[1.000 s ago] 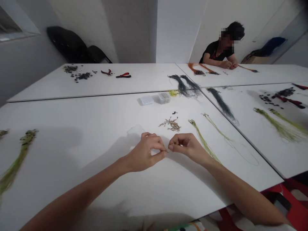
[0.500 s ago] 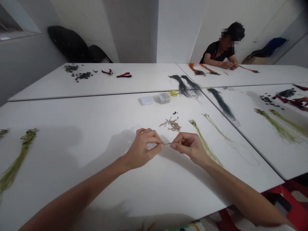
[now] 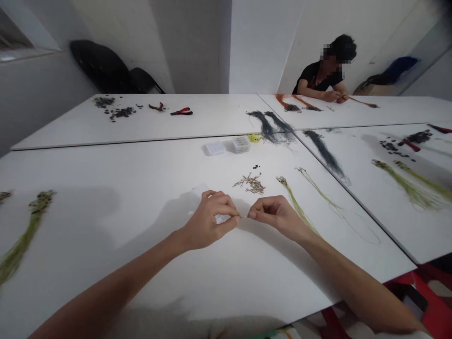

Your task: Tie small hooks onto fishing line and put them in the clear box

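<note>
My left hand (image 3: pixel 213 221) pinches one end of a small thin metal piece (image 3: pixel 244 216) between thumb and forefinger. At its other end, my right hand (image 3: pixel 277 217) is closed in a pinch too, its fingertips close to the left ones. The piece is too small to make out fully. Just beyond the hands lies a loose pile of thin brass-coloured pieces (image 3: pixel 251 183), with a few tiny black bits (image 3: pixel 256 166) behind it. A bundle of yellow-green line (image 3: pixel 293 197) runs partly behind my right wrist. Thinner green strands (image 3: pixel 316 188) lie further right.
Two clear plastic boxes (image 3: pixel 241 145) stand ahead near a table seam. Dark line bundles (image 3: pixel 323 153) lie beyond. Pliers (image 3: pixel 181 111) and dark bits (image 3: pixel 122 112) are on the far table. A green bundle (image 3: pixel 26 235) lies left. Another person (image 3: pixel 323 82) sits across.
My fingertips have drawn slightly closer together and a little lower, so less of the thin piece shows. At the far right, another person's hand has left the view, leaving the red-handled tool behind.
</note>
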Available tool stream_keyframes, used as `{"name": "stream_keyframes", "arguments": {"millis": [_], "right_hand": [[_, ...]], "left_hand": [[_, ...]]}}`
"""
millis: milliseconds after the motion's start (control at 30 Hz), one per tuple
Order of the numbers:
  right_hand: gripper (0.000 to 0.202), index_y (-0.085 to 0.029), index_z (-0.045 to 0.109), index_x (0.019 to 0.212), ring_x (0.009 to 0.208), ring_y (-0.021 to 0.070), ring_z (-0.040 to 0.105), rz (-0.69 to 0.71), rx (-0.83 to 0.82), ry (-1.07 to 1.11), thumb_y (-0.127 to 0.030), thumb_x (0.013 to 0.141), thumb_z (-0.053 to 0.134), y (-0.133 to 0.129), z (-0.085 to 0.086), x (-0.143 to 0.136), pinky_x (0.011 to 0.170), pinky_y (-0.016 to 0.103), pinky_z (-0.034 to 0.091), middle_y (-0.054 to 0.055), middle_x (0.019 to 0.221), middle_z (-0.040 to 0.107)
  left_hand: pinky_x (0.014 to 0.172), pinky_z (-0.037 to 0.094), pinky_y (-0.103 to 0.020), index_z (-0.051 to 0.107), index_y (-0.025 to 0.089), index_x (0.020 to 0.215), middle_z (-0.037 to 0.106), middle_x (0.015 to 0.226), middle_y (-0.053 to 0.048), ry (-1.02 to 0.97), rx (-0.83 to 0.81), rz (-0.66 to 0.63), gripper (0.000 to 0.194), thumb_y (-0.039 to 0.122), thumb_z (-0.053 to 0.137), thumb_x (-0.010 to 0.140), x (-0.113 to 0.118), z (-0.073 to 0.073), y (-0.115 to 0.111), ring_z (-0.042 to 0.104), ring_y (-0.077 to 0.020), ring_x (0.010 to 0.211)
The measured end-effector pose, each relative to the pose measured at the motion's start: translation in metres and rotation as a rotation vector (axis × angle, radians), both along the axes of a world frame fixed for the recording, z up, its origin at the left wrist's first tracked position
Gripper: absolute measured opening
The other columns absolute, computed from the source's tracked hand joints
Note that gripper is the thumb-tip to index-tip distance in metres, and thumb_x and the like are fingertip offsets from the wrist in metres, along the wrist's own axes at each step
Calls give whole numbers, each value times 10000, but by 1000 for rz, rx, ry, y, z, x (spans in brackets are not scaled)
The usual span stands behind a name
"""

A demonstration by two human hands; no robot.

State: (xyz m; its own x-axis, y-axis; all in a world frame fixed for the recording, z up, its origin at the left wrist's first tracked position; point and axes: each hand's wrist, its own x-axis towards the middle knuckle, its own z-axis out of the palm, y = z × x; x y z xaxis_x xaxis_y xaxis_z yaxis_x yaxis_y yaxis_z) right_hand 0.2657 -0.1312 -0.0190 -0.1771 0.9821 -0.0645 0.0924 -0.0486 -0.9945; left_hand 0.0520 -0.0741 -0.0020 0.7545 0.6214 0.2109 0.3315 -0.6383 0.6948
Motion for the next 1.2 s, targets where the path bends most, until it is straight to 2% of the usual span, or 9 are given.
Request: {"name": "stream_keyframes", "arguments": {"millis": [100, 200, 333, 467, 600, 767, 967, 1067, 1200], "right_hand": [[239, -154, 649, 704, 536, 81, 317, 27, -45, 39, -363, 796, 720, 0, -1, 1, 512, 260, 219, -44, 578, 426], [226, -155, 646, 705, 550, 81, 292, 39, -21, 54, -346, 801, 719, 0, -2, 1, 522, 260, 210, -50, 579, 392], [209, -153, 659, 710, 550, 81, 268, 59, -8, 60, -327, 811, 715, -1, -3, 0, 526, 266, 191, -55, 565, 369], [202, -151, 664, 725, 550, 79, 300, 65, 0, 114, -321, 825, 706, 0, -5, -1, 521, 263, 206, -47, 578, 418], [162, -153, 665, 769, 562, 86, 399, 93, -20, 203, -297, 841, 686, 3, -10, 0, 533, 254, 293, -28, 619, 496], [116, -156, 667, 772, 561, 93, 471, 81, -4, 194, -254, 808, 717, 1, -10, 1, 539, 251, 361, -21, 621, 535], [141, -163, 654, 748, 555, 79, 434, -8, 34, 179, -271, 811, 721, 1, -8, 1, 526, 242, 320, -28, 633, 514], [136, -157, 643, 744, 548, 75, 400, 23, -42, 245, -251, 817, 708, 4, -10, 2, 525, 247, 278, -33, 620, 486], [98, -147, 627, 768, 505, 72, 361, 184, -201, 396, -205, 830, 676, 7, -12, 4, 523, 255, 225, -55, 533, 435]], "left_hand": [[975, 253, -399, 691, 211, 735, 640, 792, 25, 12, -12, -11, 156, 189, 605, 863, -1, 2, 0, 566, -134, 790], [945, 299, -383, 700, 212, 755, 661, 828, 18, 28, -97, -32, 144, 236, 616, 870, 0, 4, 0, 578, -139, 802], [807, 399, -318, 712, 207, 787, 661, 834, -3, 16, -245, -53, 192, 318, 599, 896, 4, 3, -1, 584, -145, 805], [716, 416, -289, 693, 191, 750, 636, 811, -12, -20, -313, -14, 201, 300, 599, 891, 7, 3, -3, 574, -150, 801], [729, 408, -299, 690, 194, 756, 620, 808, -11, -53, -295, 53, 201, 300, 593, 895, 6, 4, -3, 560, -157, 811], [817, 364, -341, 654, 193, 694, 622, 782, 9, -46, -188, 98, 233, 288, 591, 898, 5, 2, -1, 543, -148, 789], [934, 295, -406, 666, 209, 716, 631, 776, 25, 17, -131, 9, 190, 263, 603, 887, 6, 1, -2, 562, -148, 801], [893, 346, -372, 672, 209, 732, 634, 810, 10, -44, -222, 13, 190, 277, 599, 894, 5, 3, -3, 561, -157, 834], [755, 417, -296, 686, 203, 776, 624, 1013, -29, -192, -465, 33, 186, 293, 588, 906, 4, 4, -3, 555, -160, 895]]}}
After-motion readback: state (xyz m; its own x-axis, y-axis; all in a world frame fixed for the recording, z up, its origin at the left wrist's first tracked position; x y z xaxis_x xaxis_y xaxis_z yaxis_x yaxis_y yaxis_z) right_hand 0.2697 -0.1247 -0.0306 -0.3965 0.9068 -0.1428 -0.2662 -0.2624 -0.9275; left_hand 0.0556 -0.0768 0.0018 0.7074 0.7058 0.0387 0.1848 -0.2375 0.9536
